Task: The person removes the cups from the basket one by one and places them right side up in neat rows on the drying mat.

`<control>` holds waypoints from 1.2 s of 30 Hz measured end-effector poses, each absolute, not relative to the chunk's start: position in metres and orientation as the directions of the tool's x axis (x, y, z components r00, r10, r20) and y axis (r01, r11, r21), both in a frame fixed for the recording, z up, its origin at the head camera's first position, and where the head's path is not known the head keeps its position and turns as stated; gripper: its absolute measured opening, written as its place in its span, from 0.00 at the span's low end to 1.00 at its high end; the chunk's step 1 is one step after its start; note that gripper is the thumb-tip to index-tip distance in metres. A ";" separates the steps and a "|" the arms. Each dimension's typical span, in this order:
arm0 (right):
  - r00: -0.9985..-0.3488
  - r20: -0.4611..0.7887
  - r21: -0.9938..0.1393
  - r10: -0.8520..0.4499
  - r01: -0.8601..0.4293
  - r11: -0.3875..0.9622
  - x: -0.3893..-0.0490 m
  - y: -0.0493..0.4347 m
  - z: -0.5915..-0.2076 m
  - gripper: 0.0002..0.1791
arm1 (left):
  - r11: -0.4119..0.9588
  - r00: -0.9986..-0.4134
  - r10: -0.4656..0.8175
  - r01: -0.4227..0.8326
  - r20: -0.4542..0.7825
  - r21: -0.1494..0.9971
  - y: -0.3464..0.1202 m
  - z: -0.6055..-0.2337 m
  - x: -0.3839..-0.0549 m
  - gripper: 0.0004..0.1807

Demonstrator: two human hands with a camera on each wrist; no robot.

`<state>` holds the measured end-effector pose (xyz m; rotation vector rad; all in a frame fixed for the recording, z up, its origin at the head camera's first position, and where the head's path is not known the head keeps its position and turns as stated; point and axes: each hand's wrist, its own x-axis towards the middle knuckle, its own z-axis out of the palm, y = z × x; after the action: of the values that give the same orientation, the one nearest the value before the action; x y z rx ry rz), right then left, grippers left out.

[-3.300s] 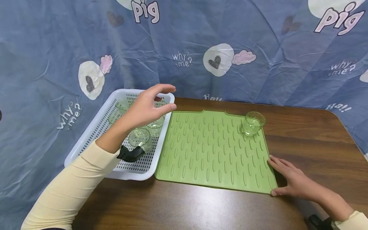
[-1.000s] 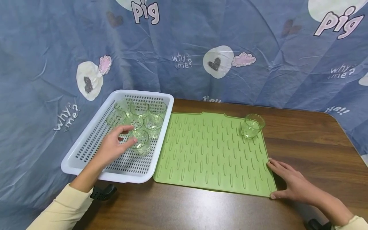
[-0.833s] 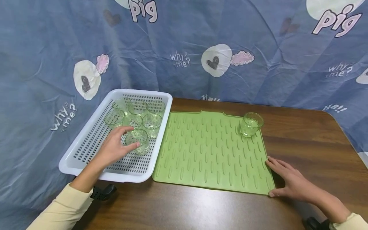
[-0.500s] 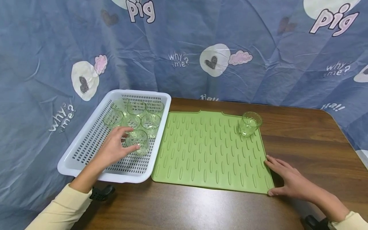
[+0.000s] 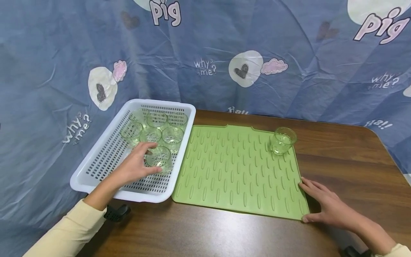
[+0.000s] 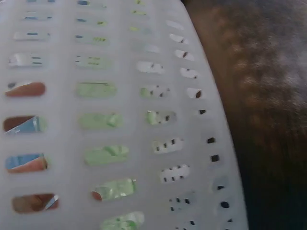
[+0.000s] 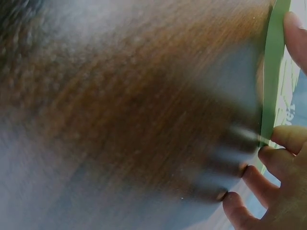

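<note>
In the head view my left hand reaches into a white slotted plastic basket, its thumb and fingers around a clear, green-tinted drinking glass near the front. Through the slots of the basket wall in the left wrist view, bits of skin and green glass show. My right hand rests at the front right corner of a green ridged mat, fingers spread and fairly straight. The right wrist view shows its fingertips on the table and along the mat edge.
Several more glasses stand in the back of the basket. One glass stands upright on the mat's back right corner. All rest on a brown wooden table, with a blue printed cloth hanging behind.
Over the last seconds my left hand has come down from above the basket's back edge to the front glass, and its fingers have settled around it. The right hand has stayed at the mat.
</note>
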<state>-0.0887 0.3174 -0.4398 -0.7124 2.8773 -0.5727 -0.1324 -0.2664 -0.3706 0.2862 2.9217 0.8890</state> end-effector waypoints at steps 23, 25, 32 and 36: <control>-0.873 0.060 -0.407 -0.484 -0.464 0.787 -0.082 0.320 -0.450 0.59 | 0.671 -0.933 0.271 0.008 -0.235 0.741 -0.263 -0.376 -0.138 0.52; -0.871 0.069 -0.401 -0.486 -0.470 0.786 -0.081 0.320 -0.452 0.58 | 0.661 -0.930 0.272 -0.007 -0.248 0.751 -0.263 -0.376 -0.138 0.52; -0.875 0.057 -0.418 -0.480 -0.458 0.785 -0.083 0.320 -0.452 0.58 | 0.614 -0.919 0.298 -0.021 -0.257 0.789 -0.266 -0.378 -0.140 0.51; -0.877 0.038 -0.431 -0.479 -0.446 0.784 -0.086 0.319 -0.448 0.58 | 0.603 -0.920 0.303 -0.017 -0.249 0.798 -0.268 -0.379 -0.140 0.51</control>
<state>-0.0863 0.3190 -0.4479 -0.7521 2.8973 -0.6716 -0.1405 -0.2678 -0.3789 0.2304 2.4727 1.2361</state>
